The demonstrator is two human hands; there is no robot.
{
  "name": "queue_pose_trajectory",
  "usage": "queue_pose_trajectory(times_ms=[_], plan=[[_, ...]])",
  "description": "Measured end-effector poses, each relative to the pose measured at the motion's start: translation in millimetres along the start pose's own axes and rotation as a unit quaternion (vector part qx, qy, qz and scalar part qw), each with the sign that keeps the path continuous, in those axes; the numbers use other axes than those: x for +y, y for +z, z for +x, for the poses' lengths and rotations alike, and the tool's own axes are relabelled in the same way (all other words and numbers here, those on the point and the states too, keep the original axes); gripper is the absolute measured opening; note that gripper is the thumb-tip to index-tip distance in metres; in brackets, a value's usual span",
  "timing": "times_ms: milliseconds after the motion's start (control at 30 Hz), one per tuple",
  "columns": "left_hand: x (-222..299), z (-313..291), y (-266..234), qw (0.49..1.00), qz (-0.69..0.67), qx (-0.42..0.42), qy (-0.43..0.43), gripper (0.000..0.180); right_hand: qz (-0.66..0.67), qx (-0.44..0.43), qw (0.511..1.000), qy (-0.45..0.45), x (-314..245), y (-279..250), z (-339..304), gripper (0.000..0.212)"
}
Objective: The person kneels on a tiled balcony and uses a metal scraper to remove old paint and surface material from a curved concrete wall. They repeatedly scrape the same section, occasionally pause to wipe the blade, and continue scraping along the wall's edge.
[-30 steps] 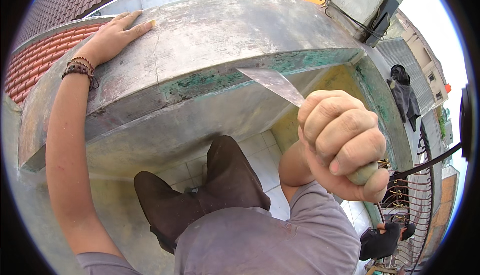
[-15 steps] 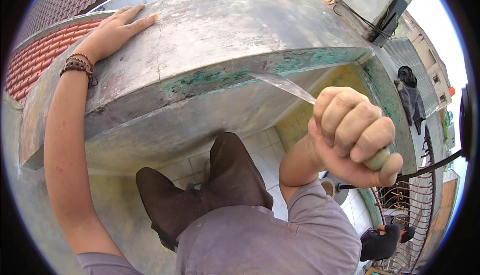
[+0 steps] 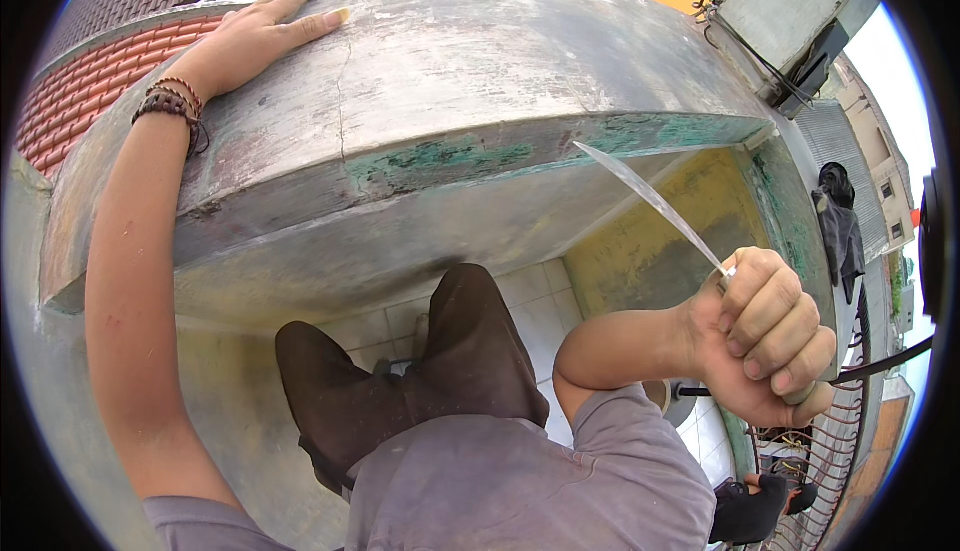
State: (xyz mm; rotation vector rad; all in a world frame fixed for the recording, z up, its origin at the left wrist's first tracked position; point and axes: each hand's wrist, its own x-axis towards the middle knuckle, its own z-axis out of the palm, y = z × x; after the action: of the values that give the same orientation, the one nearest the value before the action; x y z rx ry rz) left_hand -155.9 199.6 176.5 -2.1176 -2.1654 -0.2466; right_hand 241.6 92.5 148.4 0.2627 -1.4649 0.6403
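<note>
Scraper [image 3: 657,200]: slanted up toward the green-patched face of the concrete ledge [image 3: 490,61]; whether they touched was unclear.
Right hand [image 3: 768,343]: gripped it with fingers curled tight.
Left hand [image 3: 252,43]: lay open, palm down, atop the ledge.

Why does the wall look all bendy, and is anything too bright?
In the head view, the concrete ledge bows, probably because of the wide fisheye lens, which also leaves the corners black; in the same head view, the sky at upper right is washed out to white, and the blade in the right hand looks pale and shiny.
</note>
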Motion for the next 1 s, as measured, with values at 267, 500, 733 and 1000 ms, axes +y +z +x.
queue_pose_trajectory(times_ms=[267,500,733,1000], plan=[[6.4,-2.0,-1.2,1.000,0.006,0.016,-0.013,0.082,0.104,0.084,0.991,0.001,-4.9,-33.7,-10.1,0.047],[-7.7,-0.2,3.7,1.000,0.005,0.020,0.013,0.081,0.149,0.075,0.983,0.073,29.2,-13.6,-28.7,0.047],[1.7,1.0,2.7,0.999,0.035,0.020,0.014,0.063,0.079,0.016,0.994,0.078,22.6,-3.6,-6.1,0.045],[-2.6,1.9,0.8,0.999,0.022,0.001,0.050,0.079,0.004,-0.020,0.997,0.075,25.9,22.6,1.8,0.046]])
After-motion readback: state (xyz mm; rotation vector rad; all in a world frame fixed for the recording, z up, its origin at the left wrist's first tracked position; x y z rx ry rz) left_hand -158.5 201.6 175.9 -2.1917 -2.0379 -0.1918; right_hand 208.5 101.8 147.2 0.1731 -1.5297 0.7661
